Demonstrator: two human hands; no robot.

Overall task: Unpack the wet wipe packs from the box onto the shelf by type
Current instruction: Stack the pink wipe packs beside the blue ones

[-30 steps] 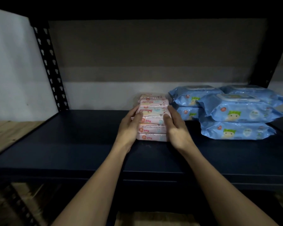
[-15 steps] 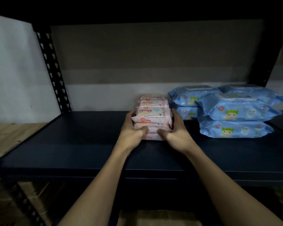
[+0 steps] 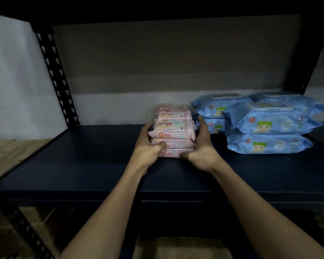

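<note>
A stack of several small pink wet wipe packs point(image 3: 173, 128) stands on the dark blue shelf point(image 3: 101, 165), just left of the blue packs. My left hand point(image 3: 148, 144) grips the stack's left side, thumb across the front of a lower pack. On the stack's right side my right hand point(image 3: 202, 146) grips it too, fingers up along the side, thumb under the front. Several large blue wet wipe packs point(image 3: 266, 124) lie stacked in two piles to the right. The box is not in view.
A black perforated upright point(image 3: 57, 79) stands at the shelf's back left, another dark post point(image 3: 314, 58) at the back right. A grey wall panel closes the back. Wooden floor point(image 3: 9, 154) shows at the left and below the shelf.
Both hands slid lower on the pink stack and their thumbs came round its front. The upper pink packs have been squared up over the lower ones.
</note>
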